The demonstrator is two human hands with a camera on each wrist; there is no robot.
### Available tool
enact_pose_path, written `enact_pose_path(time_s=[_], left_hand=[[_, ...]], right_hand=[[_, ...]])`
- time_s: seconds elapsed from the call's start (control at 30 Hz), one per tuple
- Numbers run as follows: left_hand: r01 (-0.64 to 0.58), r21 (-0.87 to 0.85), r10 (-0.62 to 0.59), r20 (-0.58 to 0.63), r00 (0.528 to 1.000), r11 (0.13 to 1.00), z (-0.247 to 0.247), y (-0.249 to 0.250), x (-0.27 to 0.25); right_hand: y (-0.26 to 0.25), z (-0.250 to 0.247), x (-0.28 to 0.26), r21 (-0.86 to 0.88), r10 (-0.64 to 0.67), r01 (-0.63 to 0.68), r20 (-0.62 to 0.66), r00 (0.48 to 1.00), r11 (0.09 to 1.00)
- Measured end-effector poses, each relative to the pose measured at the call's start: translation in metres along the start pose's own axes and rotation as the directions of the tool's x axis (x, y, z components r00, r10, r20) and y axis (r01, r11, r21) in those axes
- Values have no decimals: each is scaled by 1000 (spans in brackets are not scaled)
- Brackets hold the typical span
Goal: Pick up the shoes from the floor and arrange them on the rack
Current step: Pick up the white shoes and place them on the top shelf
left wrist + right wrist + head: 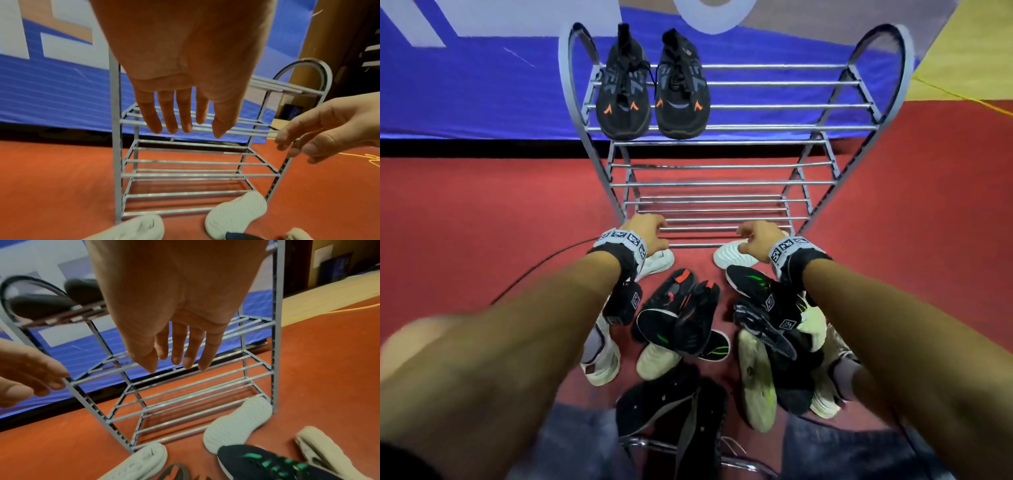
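My left hand [650,233] and right hand [758,236] both hang over the front of the rack [722,185], fingers loosely spread and holding nothing; the wrist views show relaxed fingers [170,120] in front of the middle rails, no shoe in either palm. One black pair with orange marks [654,92] already sits on the top shelf at about 11 o'clock from my hands; the lower shelves are bare rails. The rest of the shoes lie in a heap on the red floor [482,222] at 6 o'clock, between my forearms.

What I worry about: the pile is tangled (black shoes lie across each other, some sole-up), so I judge a careless grab could lift one shoe and drag or tip its neighbour. Mismatched pairs are the other risk, since several black shoes look alike apart from green or orange accents. The rack is light wire, and a shoe pushed in hard could slip between rails or nudge the frame.

Closest to the rack are two white shoes: one [659,260] under my left wrist, another [732,253] sole-up at the right front leg, touching or nearly touching it. A black shoe with green marks [267,464] lies just behind that one. A dark cable [534,270] runs off at 9 o'clock, and a chrome bar [654,445] sits at 6 o'clock near my knees.
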State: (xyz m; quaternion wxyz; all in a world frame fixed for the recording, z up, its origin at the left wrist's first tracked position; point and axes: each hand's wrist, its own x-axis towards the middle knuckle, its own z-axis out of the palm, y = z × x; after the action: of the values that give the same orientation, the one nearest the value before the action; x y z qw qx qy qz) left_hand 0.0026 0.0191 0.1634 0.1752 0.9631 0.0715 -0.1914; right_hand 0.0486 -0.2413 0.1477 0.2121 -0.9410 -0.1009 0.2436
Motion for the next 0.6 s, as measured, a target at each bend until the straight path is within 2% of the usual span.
enact_pose_path(time_s=[0.27,0.47,0.6], left_hand=[[158,32,-161,140,977,987,92,-46,62],[166,96,-183,214,959,981,144,-69,118],[151,185,-200,284,938,971,172,-79,150]], right_hand=[[69,85,60,-1,157,-158,128,979,987],[111,119,116,-69,217,-209,160,963,976],[128,135,156,-178,212,-185,149,966,967]])
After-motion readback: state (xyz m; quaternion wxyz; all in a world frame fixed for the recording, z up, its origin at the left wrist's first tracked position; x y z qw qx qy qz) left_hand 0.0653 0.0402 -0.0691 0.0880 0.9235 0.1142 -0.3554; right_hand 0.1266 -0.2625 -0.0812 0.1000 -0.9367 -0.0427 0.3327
